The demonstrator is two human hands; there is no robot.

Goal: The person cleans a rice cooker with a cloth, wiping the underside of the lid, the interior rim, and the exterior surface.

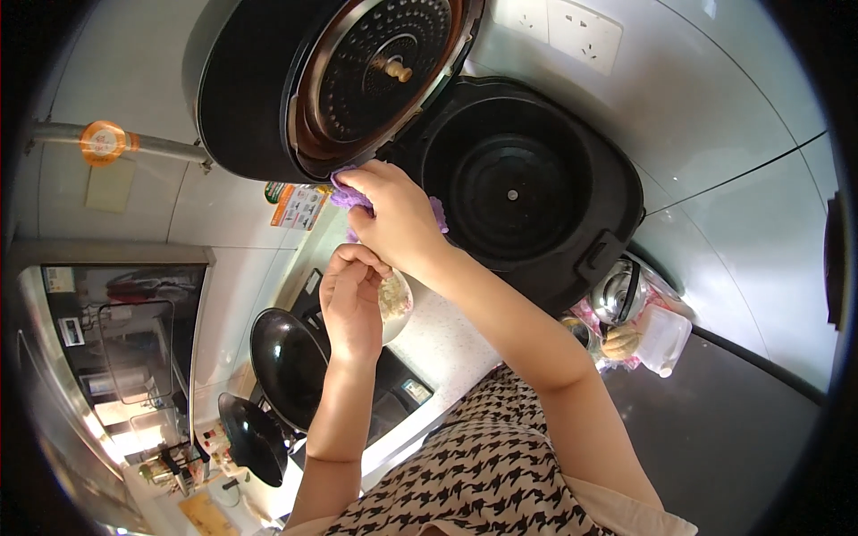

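Observation:
My right hand (402,214) grips a crumpled purple cloth (350,196) beside the hinge side of a black rice cooker (546,285). Part of the cloth shows past the far side of the hand. The cooker's lid (244,100) stands raised, exposing a perforated inner plate (348,80) with a small tan knob. Within the body is a dark round cavity (509,194) with a small silver disc at its centre. My left hand (352,288) has curled fingers close to my right thumb; whether it pinches anything is hidden. Partly behind it is a bowl (397,321) with pale food.
A black wok (285,368) sits on the stove at left, with another dark pan (251,439) beyond it. Right of the cooker are a metal kettle (613,295), a ridged melon (620,343) and a white plastic container (663,338). Wall sockets (583,33) are behind.

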